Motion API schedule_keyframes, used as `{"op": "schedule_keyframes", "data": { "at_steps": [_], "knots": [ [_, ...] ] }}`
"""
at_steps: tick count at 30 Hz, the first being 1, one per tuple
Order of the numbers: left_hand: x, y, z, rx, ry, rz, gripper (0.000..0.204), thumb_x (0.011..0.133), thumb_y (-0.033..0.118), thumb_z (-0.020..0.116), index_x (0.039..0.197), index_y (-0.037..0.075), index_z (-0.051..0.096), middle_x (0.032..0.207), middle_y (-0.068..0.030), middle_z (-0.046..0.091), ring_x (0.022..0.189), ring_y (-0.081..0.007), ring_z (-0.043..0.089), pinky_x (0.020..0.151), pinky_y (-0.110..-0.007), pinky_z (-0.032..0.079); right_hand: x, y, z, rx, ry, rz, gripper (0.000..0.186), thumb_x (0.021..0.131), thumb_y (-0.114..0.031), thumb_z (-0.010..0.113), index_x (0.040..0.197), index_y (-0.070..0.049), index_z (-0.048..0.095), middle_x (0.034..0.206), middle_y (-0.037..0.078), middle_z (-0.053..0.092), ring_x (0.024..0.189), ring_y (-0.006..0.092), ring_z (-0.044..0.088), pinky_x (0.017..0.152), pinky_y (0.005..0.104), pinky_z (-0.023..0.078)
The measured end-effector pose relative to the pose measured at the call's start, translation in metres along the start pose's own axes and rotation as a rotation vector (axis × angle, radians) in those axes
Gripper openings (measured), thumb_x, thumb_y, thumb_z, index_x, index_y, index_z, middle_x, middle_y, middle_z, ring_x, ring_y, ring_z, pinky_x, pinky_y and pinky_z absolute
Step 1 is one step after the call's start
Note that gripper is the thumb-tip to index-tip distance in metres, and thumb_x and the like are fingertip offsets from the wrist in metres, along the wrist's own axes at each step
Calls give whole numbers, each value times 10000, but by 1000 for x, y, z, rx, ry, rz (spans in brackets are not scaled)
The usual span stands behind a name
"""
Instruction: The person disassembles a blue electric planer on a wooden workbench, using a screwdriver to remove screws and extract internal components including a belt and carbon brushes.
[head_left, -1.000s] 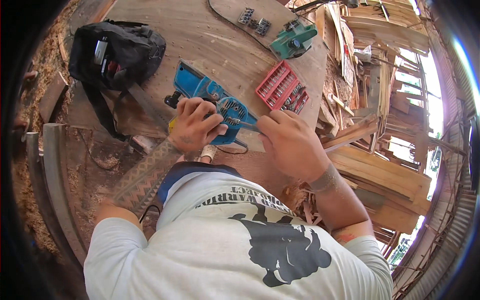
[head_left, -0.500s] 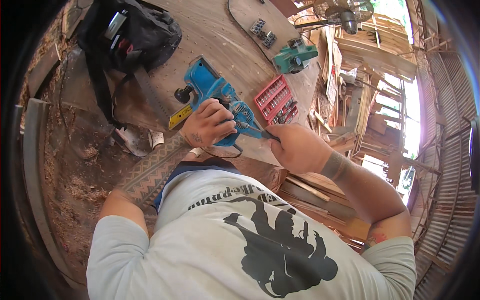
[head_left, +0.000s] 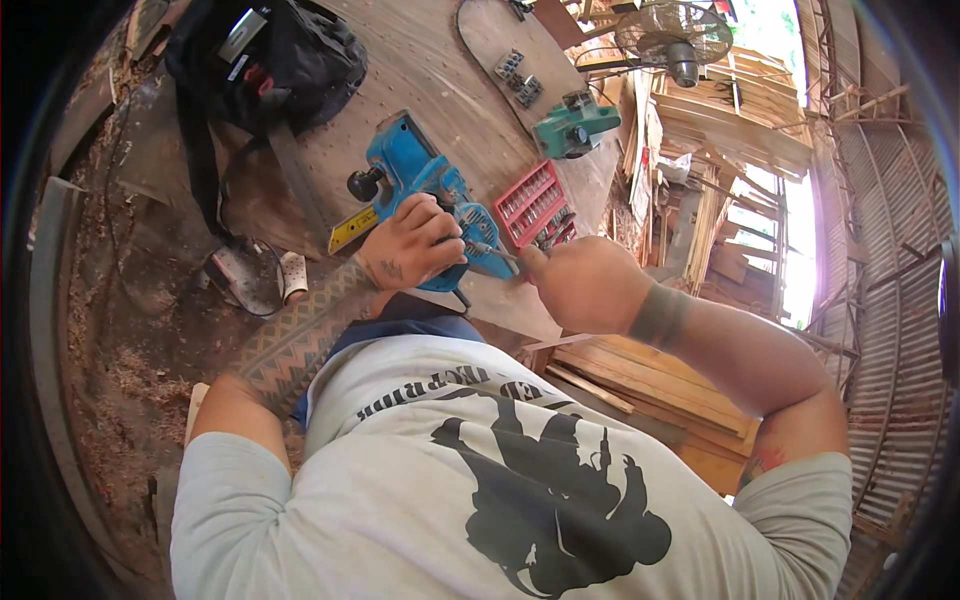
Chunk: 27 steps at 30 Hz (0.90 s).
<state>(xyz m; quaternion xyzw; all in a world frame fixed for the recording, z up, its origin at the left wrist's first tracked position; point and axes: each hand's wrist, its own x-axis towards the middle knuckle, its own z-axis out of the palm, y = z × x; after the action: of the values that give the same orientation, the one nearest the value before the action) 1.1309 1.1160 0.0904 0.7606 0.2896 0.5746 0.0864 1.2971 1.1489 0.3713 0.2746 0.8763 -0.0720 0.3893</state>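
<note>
1. One blue power tool sits at the wooden surface, before the torso.
2. Left hand: grip closed over the blue power tool's body.
3. Right hand: grip clenched on a screwdriver, its shaft reaching the blue power tool's vented end.
4. Red bit case: just right of the blue power tool.
5. Black bag: left of it.

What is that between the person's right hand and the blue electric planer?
The head view shows a slim metal shaft, seemingly a screwdriver's, running from the right hand to the vented end of the blue electric planer.
</note>
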Motion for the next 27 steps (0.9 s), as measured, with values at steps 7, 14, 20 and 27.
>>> {"op": "schedule_keyframes", "data": {
  "at_steps": [7, 14, 20, 27],
  "knots": [
    [14, 7, 0, 23, -32, -55, 288, 851, 299, 860, 1045, 193, 677, 1061, -13, 615, 1061, -251, 599, 1041, -456, 431, 8, 10, -14, -256, -4, -125, 318, 892, -232, 682, 1109, -1, 657, 764, 101, 703, 702, 296, 747, 577, 436, 567],
    [25, 1, 4, 9, -144, -64, 282, 892, 302, 855, 1149, 213, 783, 1018, 53, 664, 1010, -199, 596, 978, -404, 416, 8, 4, -3, 118, 151, -16, 205, 926, -181, 630, 981, 12, 674, 810, 207, 722, 738, 381, 751, 651, 458, 593],
    [25, 13, 11, 8, -109, -162, 162, 904, 296, 839, 1043, 232, 787, 1011, 90, 667, 988, -169, 577, 967, -382, 405, 5, 36, 29, 872, 208, -7, 215, 991, -178, 664, 1080, 17, 678, 844, 161, 683, 609, 236, 671, 580, 395, 546],
    [18, 4, 18, 57, -17, -100, 245, 862, 360, 852, 1041, 216, 765, 1046, 57, 628, 1017, -167, 585, 962, -381, 416, 17, 38, -5, 1325, -337, 749, 197, 1046, -185, 620, 1024, -18, 723, 777, 65, 659, 578, 134, 575, 487, 345, 452]
  ]
}}
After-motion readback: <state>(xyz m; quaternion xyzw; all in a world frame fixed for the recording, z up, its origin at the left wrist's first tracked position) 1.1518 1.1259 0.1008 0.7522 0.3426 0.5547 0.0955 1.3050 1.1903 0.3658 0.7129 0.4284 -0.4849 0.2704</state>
